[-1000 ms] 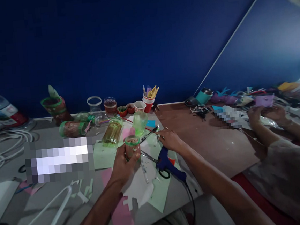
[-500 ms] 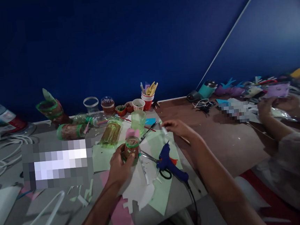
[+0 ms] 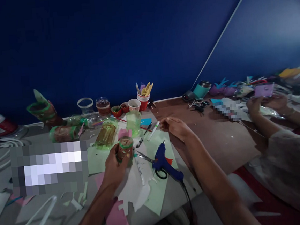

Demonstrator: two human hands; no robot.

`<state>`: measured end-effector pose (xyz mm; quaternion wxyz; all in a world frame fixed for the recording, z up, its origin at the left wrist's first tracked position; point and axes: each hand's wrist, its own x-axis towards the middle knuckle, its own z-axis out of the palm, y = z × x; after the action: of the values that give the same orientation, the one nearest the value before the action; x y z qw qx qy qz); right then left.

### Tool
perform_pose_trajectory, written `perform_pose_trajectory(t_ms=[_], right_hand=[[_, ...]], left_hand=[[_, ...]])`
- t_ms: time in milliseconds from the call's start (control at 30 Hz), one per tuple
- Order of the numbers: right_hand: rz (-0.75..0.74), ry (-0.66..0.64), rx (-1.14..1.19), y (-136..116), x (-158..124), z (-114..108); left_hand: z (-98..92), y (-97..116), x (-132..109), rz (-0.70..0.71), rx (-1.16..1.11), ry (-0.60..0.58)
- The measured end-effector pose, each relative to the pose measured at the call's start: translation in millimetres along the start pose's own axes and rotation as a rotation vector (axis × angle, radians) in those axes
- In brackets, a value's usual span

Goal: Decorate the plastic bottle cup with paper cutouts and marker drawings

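My left hand (image 3: 115, 168) is wrapped round a small brown cup (image 3: 126, 144) with a green rim, kept upright above the papers. A pink paper piece (image 3: 125, 133) stands up behind its rim. My right hand (image 3: 174, 127) is loosely curled, with nothing visible in its fingers. Just left of those fingertips lies a white marker (image 3: 153, 131) with a green band, beside a black pen (image 3: 143, 135). Between my hands are scissors (image 3: 145, 156), partly under a blue glue gun (image 3: 165, 162). Another white marker (image 3: 140, 171) lies below the cup.
Green cups (image 3: 133, 123), clear plastic pieces and a red cup of utensils (image 3: 143, 100) line the back. A cord (image 3: 188, 200) trails off the front edge. At right, another person's hands (image 3: 266, 105) hold a purple object. A teal bottle (image 3: 202, 89) lies near the wall.
The white marker, earlier at my right fingertips, now lies on the paper, let go, turned to a different slant. My left hand keeps the cup. The whole view has shifted slightly.
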<state>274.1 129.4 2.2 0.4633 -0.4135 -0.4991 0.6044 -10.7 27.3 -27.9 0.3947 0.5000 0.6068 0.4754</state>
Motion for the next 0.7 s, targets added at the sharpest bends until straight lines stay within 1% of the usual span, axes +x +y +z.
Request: perform_pose_trajectory(t_ms=[133,233,333,400,467,567,633,700], right_hand=[[0.011,-0.056,0.232,-9,-3,1],[0.009,-0.062,0.294,-12,-7,0],[0.021,-0.049,0.263,-11,-7,-1],[0.011,-0.037,0.264,-10,-7,-1],[-0.005,-0.029,0.294,-12,-8,-1],[-0.013,0.005,0.274,-25,-11,0],[-0.008,0.031,0.177,-37,-17,2],[-0.007,0.031,0.029,-48,-29,6]], left_hand=[[-0.6,0,1,-0.001,-0.025,0.024],[-0.5,0,0,0.019,0.000,0.021],[0.7,4,-3,0.037,-0.066,-0.027],[1.7,8,-5,0.041,-0.124,-0.036],[2.3,12,-8,0.033,-0.133,-0.007],[1.9,14,-9,0.018,-0.093,0.045],[0.6,12,-7,0.044,-0.060,0.080],[-1.5,8,-6,0.133,-0.014,0.124]])
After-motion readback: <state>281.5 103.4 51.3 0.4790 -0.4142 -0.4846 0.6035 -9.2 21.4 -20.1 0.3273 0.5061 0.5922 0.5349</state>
